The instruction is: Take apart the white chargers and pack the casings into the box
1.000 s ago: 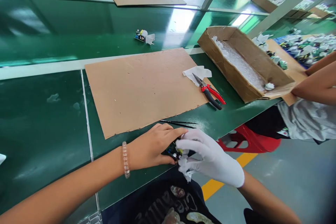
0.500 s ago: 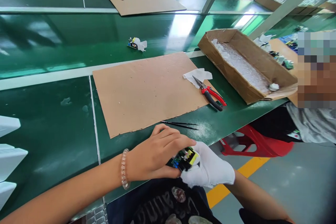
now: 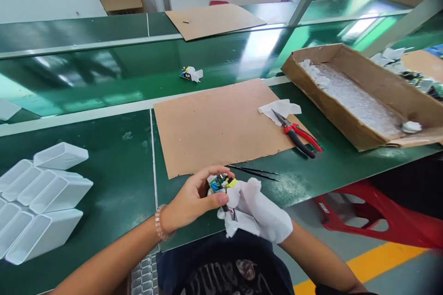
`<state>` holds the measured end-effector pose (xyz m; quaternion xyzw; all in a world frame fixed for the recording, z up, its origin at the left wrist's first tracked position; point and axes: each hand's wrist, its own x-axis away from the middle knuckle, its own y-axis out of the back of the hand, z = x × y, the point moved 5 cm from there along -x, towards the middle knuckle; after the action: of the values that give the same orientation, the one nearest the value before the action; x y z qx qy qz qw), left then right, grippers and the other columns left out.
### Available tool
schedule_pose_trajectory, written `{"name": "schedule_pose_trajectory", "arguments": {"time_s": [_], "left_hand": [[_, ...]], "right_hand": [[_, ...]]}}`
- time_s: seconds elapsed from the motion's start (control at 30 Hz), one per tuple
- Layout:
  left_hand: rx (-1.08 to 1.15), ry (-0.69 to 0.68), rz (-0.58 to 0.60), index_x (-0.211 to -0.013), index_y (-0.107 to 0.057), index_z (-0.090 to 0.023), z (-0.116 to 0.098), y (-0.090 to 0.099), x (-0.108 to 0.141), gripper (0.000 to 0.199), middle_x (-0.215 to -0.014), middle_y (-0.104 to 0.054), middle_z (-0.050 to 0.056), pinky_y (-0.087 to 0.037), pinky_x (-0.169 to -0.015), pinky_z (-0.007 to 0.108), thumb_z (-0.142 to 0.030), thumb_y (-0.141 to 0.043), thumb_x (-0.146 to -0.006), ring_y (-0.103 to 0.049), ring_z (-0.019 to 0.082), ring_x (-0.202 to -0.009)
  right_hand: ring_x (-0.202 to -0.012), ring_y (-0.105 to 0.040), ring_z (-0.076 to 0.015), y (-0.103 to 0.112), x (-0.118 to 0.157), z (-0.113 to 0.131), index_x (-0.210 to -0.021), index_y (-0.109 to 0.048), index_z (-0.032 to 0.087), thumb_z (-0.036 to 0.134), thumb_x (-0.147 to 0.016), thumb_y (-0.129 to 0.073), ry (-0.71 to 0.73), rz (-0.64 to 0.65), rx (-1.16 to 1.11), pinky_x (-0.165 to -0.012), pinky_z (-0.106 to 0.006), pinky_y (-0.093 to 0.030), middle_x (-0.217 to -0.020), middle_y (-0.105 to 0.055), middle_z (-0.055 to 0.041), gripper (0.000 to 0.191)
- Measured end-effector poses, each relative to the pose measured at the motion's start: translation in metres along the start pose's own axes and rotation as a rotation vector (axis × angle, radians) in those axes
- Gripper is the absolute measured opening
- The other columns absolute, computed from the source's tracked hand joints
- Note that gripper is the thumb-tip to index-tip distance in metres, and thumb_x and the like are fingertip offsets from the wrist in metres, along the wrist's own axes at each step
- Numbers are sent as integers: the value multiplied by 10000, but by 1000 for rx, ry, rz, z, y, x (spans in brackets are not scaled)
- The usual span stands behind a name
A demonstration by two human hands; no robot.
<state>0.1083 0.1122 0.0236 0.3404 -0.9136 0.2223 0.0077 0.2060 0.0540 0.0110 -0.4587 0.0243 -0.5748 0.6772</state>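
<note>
My left hand (image 3: 194, 198), bare with a beaded bracelet, pinches a small green circuit board (image 3: 219, 183) between thumb and fingers. My right hand (image 3: 258, 212), in a white fabric glove, holds the board from the other side, near its yellow component. The board's underside is hidden by my fingers. Just beyond my hands, a pair of fine black tweezers (image 3: 252, 173) lies on the green belt. Farther right, red-and-black pliers (image 3: 299, 138) rest beside a crumpled white tissue (image 3: 280, 110).
A brown cardboard sheet (image 3: 221, 124) lies on the green belt (image 3: 117, 161), with white plastic trays (image 3: 44, 198) stacked at left. A bubble-wrap-lined cardboard box (image 3: 349, 97) sits at right. A red stool (image 3: 377, 214) stands on the floor below the belt's edge.
The view has swung, bringing more white trays and the far wall into sight. My hands have drawn closer together, and the circuit board has turned between them.
</note>
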Motion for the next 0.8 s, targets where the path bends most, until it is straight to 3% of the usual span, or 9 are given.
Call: {"name": "schedule_pose_trajectory", "arguments": {"time_s": [0.1, 0.17, 0.27, 0.33, 0.4, 0.53, 0.63, 0.8], "left_hand": [[89, -27, -75, -1116, -687, -233, -1, 5, 1, 471, -1163, -643, 62, -525, -735, 195, -291, -866, -683, -614, 154, -967], [163, -82, -106, -1071, -716, -223, -5, 9, 1, 510, -1120, -665, 67, -548, -741, 205, -271, -912, -603, -620, 180, -1000], [293, -60, -120, -1054, -732, -219, -6, 8, 2, 523, -1107, -678, 78, -567, -671, 218, -254, -926, -569, -653, 194, -952], [341, 25, -119, -1055, -734, -207, -2, 3, 3, 544, -1132, -679, 90, -573, -671, 233, -241, -934, -550, -664, 203, -946], [369, 58, -136, -1027, -738, -189, 2, -3, 5, 568, -1101, -690, 83, -568, -711, 239, -245, -952, -505, -664, 191, -929], [434, 50, -172, -904, -723, -170, 5, -7, 7, 516, -791, -666, -5, -516, -670, 193, -302, -964, -467, -611, 104, -723], [487, 69, -243, -976, -688, -186, 8, -1, 8, 586, -808, -658, -15, -512, -684, 210, -304, -959, -469, -594, 107, -727], [437, 31, -290, -996, -662, -182, 6, 10, 3, 532, -909, -678, 27, -527, -774, 286, -320, -921, -552, -628, 160, -813]], "right_hand": [[-634, -555, -96, 0, 3, -3, -1005, -624, 167, 920, -685, -419, -44, 30, 2, -583, -195, -477, -844, -635, -62, 844], [-663, -574, -119, 6, 9, 13, -1063, -627, 177, 850, -819, -305, 119, 33, 254, -624, -239, -490, -895, -654, -80, 785], [-854, -626, -174, 13, 28, 57, -1034, -659, 203, 632, -972, -308, 681, -156, 919, -804, -305, -486, -966, -678, -81, 558], [-1025, -605, -202, 5, 39, 79, -1058, -657, 225, 540, -1010, -281, 1051, -317, 1200, -910, -330, -451, -1034, -674, -75, 493], [-1094, -578, -222, -14, 36, 85, -1102, -638, 237, 543, -1013, -202, 1259, -274, 1337, -954, -360, -442, -1043, -662, -71, 541], [-871, -606, -209, -52, 7, 68, -929, -679, 261, 645, -948, -296, 1269, 46, 1569, -859, -352, -475, -840, -637, -36, 543], [-785, -595, -195, -61, -2, 61, -873, -680, 245, 544, -959, -375, 1300, 44, 1633, -778, -344, -456, -835, -646, -40, 435], [-757, -621, -197, -65, -7, 73, -824, -662, 194, 380, -1015, -260, 1403, -7, 1616, -712, -341, -458, -773, -654, -60, 482]]}}
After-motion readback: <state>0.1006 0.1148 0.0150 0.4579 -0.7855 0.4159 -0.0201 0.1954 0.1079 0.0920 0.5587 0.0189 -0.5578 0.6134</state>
